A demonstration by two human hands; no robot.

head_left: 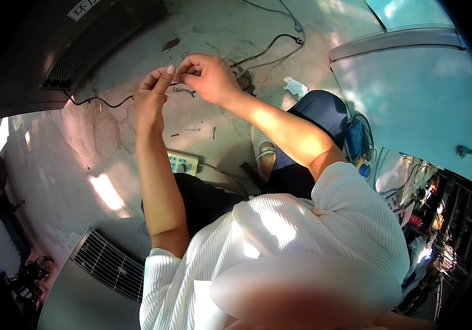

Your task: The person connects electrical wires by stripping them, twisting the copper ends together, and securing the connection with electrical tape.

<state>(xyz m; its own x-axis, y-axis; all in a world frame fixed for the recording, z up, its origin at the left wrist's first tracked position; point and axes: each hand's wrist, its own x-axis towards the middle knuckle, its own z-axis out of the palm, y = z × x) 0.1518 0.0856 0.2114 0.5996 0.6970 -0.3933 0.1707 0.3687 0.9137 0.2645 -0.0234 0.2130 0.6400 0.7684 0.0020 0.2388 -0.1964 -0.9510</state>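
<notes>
A thin black cable (99, 99) runs from a dark appliance (21, 66) at the upper left to my left hand (152, 96). Its thumb and index finger are pinched on the cable at fingertip height in the upper middle. My right hand (208, 77) is beside it, fingertips pinched very close to the left thumb, apparently on the same wire; the exact point they grip is too small to make out. Short dark wire pieces (186, 91) show just below the hands, against the concrete floor.
A power strip (182, 163) lies below my left forearm. Coiled cords (274, 44) lie behind my hands. A pale appliance panel (406, 104) with a blue tool case (355, 140) beside it is at right. A grey grilled unit (106, 264) sits lower left, clutter (434, 242) lower right.
</notes>
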